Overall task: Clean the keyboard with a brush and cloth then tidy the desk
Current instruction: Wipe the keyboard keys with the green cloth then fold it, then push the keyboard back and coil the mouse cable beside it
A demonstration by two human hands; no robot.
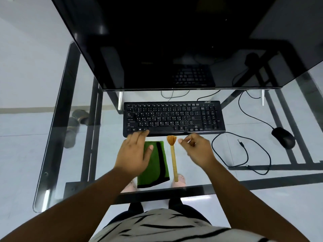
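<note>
My left hand (134,154) lies spread and empty over the green cloth (155,165); my right hand (197,149) hovers loosely curled, holding nothing, beside the brush (173,158). Both tools lie between the desk's (57,137) near edge and the keyboard (173,117). Cleaning seems unstarted.

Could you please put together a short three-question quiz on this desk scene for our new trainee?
1. True or false: the brush lies to the right of the green cloth.
2. Which hand is above the cloth: the left hand or the right hand?
3. Where is the mouse relative to the keyboard?

Key
1. True.
2. The left hand, fingers spread; neither hand holds anything.
3. To its right, apart from it, on the glass desk.
</note>
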